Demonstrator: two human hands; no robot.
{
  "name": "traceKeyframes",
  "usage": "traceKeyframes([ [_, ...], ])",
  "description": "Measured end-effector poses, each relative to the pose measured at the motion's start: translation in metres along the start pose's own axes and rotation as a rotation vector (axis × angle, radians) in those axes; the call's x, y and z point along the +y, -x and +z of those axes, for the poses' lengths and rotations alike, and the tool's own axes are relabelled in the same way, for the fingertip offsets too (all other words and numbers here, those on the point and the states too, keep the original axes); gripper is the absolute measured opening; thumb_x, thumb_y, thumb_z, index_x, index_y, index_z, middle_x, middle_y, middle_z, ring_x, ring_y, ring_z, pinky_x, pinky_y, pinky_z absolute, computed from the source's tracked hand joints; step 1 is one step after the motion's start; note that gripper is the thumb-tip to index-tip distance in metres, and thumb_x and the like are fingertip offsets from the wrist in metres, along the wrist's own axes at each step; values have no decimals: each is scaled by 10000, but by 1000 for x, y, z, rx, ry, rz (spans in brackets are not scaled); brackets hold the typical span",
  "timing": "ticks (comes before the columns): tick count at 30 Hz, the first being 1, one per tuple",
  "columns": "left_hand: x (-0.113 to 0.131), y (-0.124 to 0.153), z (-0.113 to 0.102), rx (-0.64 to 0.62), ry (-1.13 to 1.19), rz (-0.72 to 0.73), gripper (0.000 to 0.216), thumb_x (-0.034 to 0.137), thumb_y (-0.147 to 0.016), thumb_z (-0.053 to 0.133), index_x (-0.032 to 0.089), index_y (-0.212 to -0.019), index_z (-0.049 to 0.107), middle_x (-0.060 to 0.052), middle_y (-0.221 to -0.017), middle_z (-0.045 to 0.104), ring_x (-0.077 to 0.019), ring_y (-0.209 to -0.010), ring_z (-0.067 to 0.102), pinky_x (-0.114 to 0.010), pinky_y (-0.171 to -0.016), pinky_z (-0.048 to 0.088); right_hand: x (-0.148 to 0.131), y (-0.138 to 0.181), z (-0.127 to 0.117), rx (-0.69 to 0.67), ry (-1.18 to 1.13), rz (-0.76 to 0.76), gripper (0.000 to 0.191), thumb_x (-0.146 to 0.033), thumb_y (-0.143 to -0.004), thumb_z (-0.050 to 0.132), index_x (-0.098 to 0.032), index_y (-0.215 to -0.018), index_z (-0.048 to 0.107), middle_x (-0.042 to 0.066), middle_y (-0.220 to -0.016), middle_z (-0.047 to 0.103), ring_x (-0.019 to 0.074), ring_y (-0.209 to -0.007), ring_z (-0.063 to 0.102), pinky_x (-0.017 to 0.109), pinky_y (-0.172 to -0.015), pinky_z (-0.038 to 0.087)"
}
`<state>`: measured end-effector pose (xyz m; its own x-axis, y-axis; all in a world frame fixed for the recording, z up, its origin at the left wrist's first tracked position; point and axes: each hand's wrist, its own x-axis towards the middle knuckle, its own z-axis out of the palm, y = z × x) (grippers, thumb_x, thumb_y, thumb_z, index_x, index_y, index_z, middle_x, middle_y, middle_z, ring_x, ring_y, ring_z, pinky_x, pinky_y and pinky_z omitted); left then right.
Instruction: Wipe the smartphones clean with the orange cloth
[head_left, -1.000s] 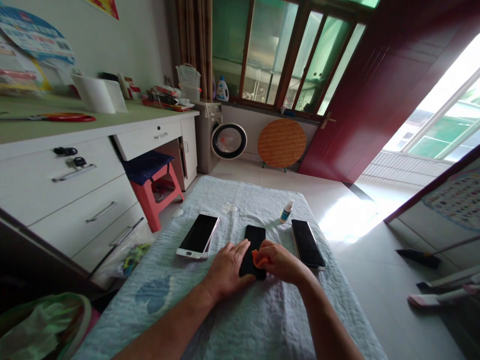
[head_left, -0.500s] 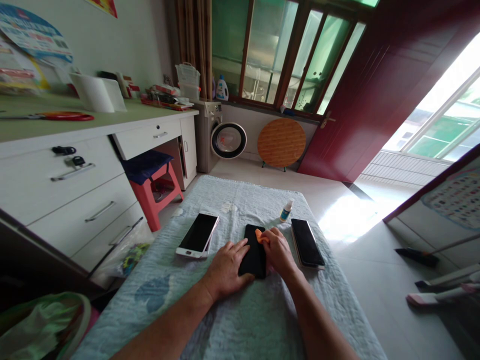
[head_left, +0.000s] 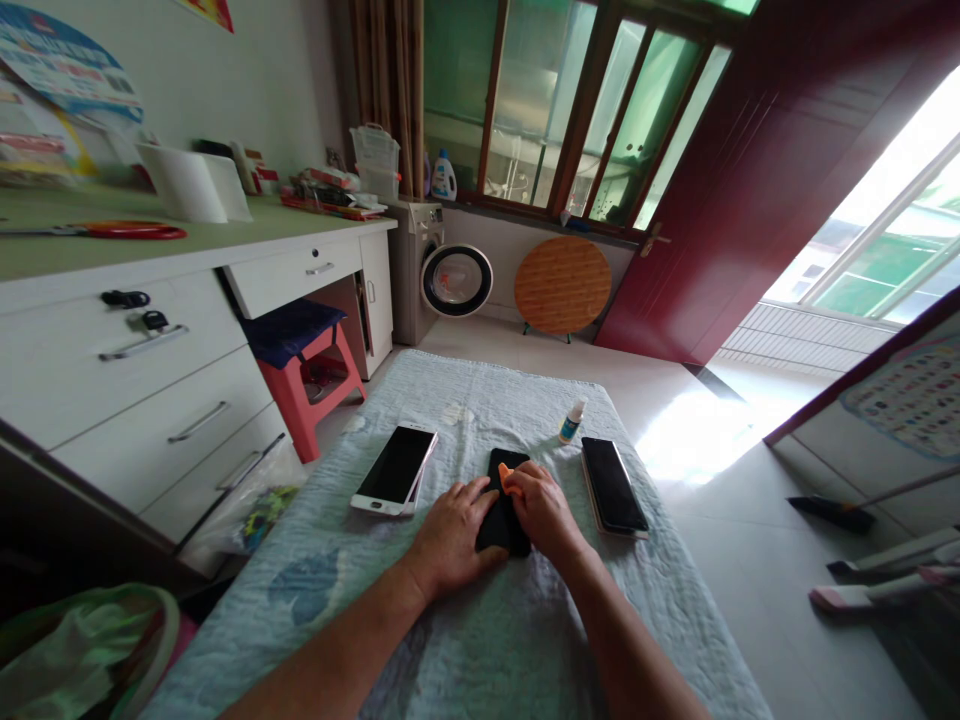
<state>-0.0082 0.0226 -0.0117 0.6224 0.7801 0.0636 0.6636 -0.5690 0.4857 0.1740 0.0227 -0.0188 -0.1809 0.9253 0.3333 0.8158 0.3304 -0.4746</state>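
Note:
A black smartphone [head_left: 504, 528] lies face up on the cloth-covered table between my hands. My left hand [head_left: 454, 530] grips it along its left edge, the thumb at the bottom and the fingertips on the upper left side. Pinched in my right hand [head_left: 541, 508] is a small orange cloth [head_left: 508, 478], pressed on the upper part of the screen. To the left rests a white-framed phone [head_left: 396, 466] on top of another device. On the right, a dark phone [head_left: 613, 486] lies over a lighter one. Behind it stands a small spray bottle [head_left: 572, 422].
A pale quilted cloth [head_left: 517, 390] covers the table. To the left are a red stool [head_left: 307, 375] and a white desk [head_left: 180, 370] with drawers. Behind stand a washing machine [head_left: 412, 265] with its door ajar and a round wooden tabletop [head_left: 562, 285]. A bin [head_left: 169, 625] sits lower left.
My right hand has slid a little to the left across the screen with the orange cloth. My left hand and the phone have stayed in place.

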Motion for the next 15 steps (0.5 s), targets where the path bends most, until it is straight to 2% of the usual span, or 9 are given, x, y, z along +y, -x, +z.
traceKeyframes([
  [6, -2, 1, 0, 36, 33, 35, 730, 497, -720, 717, 205, -1355, 506, -131, -1409, 502, -344, -1247, 489, -485, -1064, 388, -5, 2, -4, -67, -64, -26, 233, -11, -810, 505, -193, -793, 650, 20, -842, 589, 142, -821, 554, 257, -797, 404],
  [15, -1, -1, 1, 26, 34, 28, 767, 467, -741, 701, 151, -1380, 419, -161, -1406, 508, -338, -1263, 488, -496, -1093, 356, -7, 3, -8, -119, -135, -41, 242, 9, -772, 502, -184, -772, 648, 12, -819, 571, 129, -783, 544, 243, -755, 405],
])
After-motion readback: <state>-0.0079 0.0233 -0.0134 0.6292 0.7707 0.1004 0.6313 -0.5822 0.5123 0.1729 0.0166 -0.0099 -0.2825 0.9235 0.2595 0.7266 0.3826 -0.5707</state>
